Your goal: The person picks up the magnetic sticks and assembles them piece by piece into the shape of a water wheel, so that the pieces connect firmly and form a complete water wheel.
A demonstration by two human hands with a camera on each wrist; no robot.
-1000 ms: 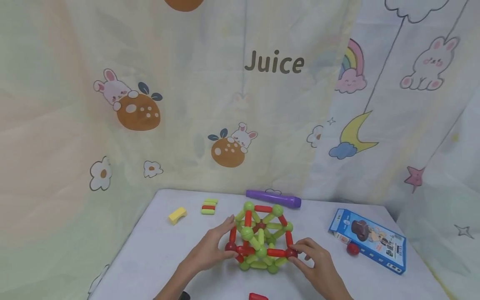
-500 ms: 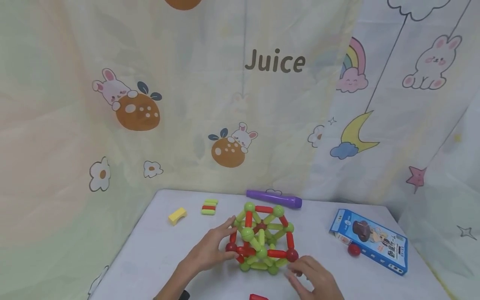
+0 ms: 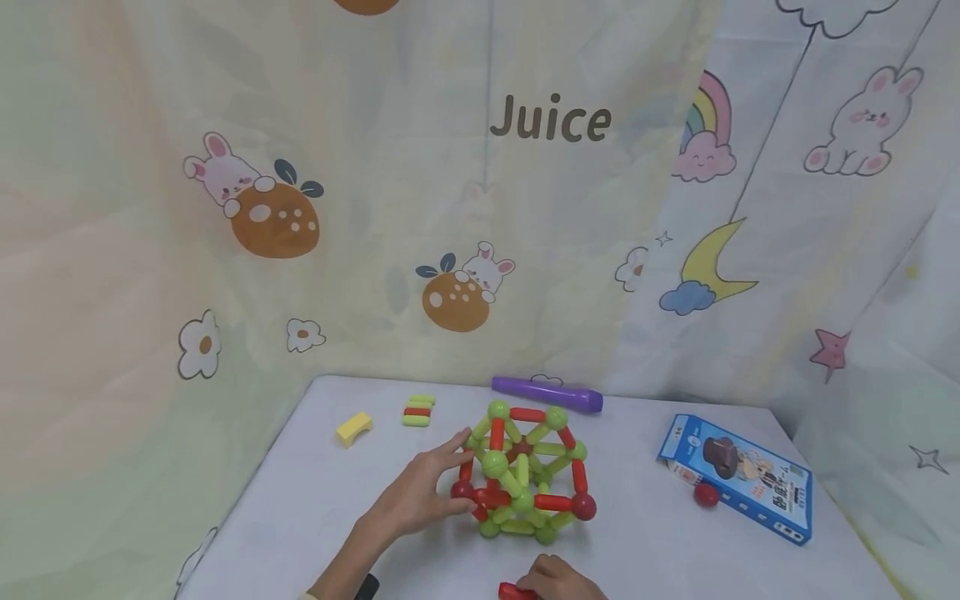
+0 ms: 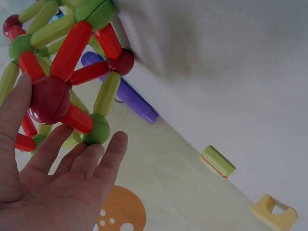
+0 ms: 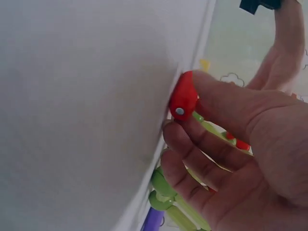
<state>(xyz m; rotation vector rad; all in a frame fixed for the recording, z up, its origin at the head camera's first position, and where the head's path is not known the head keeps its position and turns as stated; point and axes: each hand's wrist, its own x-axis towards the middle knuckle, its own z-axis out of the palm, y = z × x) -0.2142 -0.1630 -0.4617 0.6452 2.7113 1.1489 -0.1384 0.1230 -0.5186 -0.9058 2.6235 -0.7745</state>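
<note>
A frame of magnetic rods and balls [image 3: 522, 502], red and green, stands on the white table. My left hand [image 3: 420, 496] steadies its left side, with thumb and fingers about a dark red ball [image 4: 49, 100] at one corner. Near the front edge of the table, my right hand [image 3: 558, 581] pinches a loose red magnetic rod [image 5: 184, 96] between thumb and fingers. A metal dot shows on the end of that rod in the right wrist view. The hand partly covers the rod in the head view.
Behind the frame lies a purple stick-shaped object [image 3: 547, 394]. Several short green and red rods [image 3: 417, 412] and a yellow arch block [image 3: 354, 429] are at the back left. A blue box [image 3: 738, 479] and a red ball [image 3: 706, 495] sit at the right.
My right hand has let go of the frame's right red ball, moved down and left to the table's front, and taken hold of the loose red rod. The left hand stays on the frame.
</note>
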